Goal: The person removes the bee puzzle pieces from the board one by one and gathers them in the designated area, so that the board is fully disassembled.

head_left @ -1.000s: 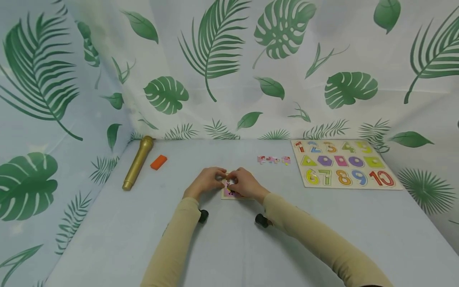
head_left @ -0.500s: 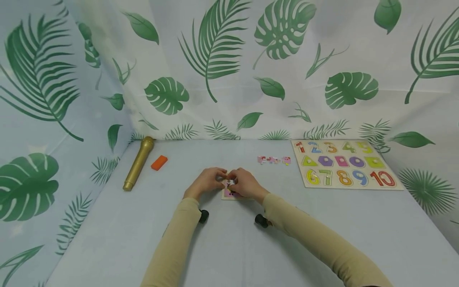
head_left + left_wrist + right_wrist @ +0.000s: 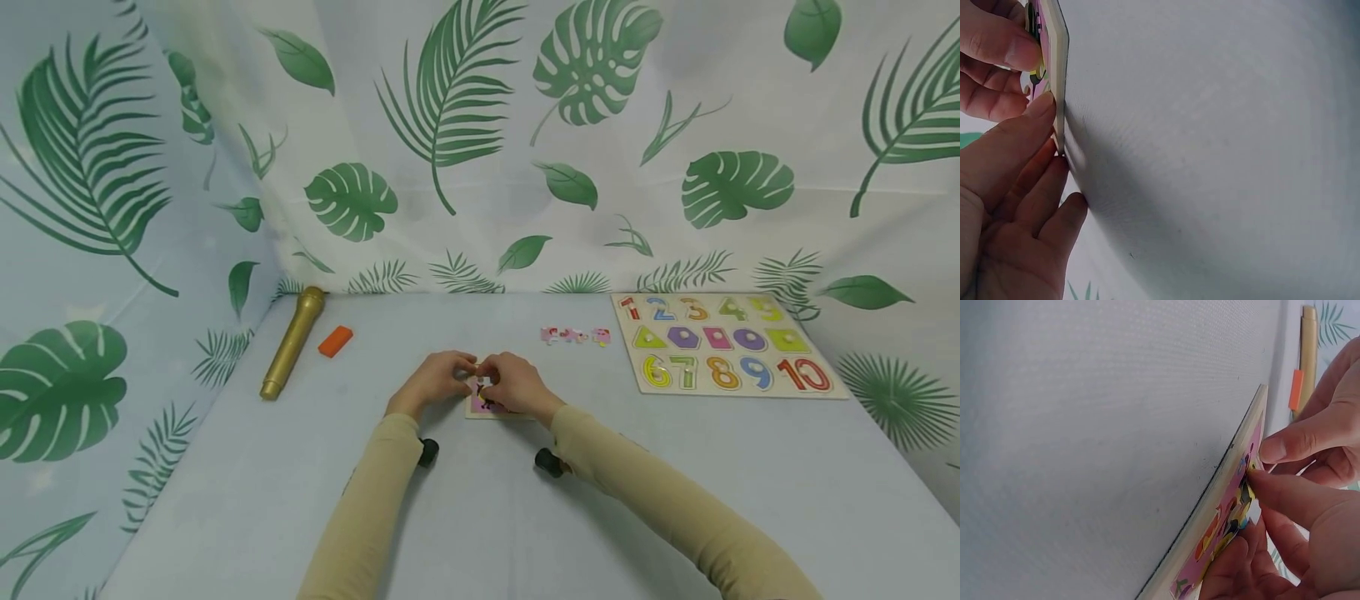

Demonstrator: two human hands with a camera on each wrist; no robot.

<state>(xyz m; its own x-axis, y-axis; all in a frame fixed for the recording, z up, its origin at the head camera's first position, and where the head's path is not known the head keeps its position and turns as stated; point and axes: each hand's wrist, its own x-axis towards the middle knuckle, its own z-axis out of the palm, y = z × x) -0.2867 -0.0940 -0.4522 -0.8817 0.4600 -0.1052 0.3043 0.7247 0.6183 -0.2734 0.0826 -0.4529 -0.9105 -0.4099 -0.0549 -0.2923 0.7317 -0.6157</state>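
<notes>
A small wooden jigsaw board [image 3: 491, 415] with a pink cartoon picture lies on the table before the person. At its left edge, the left hand [image 3: 438, 381] grips the board, with the thumb [image 3: 1038, 109] on the rim and the other fingers by the far side. Over the board, the right hand [image 3: 517, 385] pinches a jigsaw piece [image 3: 1242, 499] with yellow and black on it. That piece is against the picture; whether it sits flat is hidden by the fingers. Both hands are close together, and the right hand covers much of the board.
Several loose pink jigsaw pieces [image 3: 575, 335] lie behind the hands, to the right. A number and shape puzzle board [image 3: 738, 343] stands farther right. At the back left are a golden microphone [image 3: 292, 343] and an orange block [image 3: 335, 341]. Leaf-printed cloth [image 3: 465, 225] walls the table.
</notes>
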